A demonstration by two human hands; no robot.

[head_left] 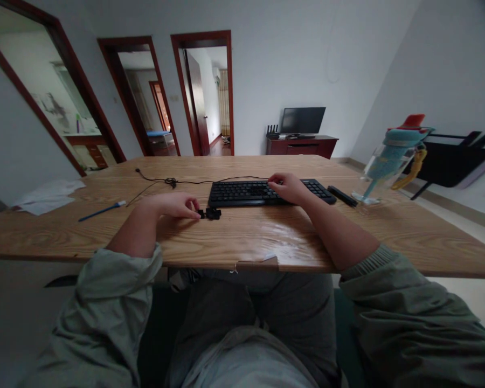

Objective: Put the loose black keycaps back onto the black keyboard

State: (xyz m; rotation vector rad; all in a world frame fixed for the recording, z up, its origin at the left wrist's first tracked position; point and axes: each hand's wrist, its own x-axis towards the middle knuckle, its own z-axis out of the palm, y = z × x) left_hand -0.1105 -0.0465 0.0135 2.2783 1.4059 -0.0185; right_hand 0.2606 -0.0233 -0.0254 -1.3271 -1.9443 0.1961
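A black keyboard (pixel 236 195) lies flat on the wooden table, with a dark patch among its keys near the middle. Just off its left front corner sits a small cluster of loose black keycaps (pixel 213 214). My left hand (pixel 173 206) rests on the table beside them, its thumb and fingertips pinched at the leftmost keycap. Over the right half of the keyboard, my right hand (pixel 290 187) has its fingers closed together, pointing down at the keys. Whatever those fingers hold, if anything, is too small to make out.
The keyboard's cable (pixel 172 182) lies bundled at the back left. A blue brush (pixel 101 212) and white paper (pixel 50 195) are farther left. Right of the keyboard lie a black stick-like object (pixel 343 196) and a clear bottle (pixel 388 161) with a blue-red lid. The table's front edge (pixel 210 264) is close.
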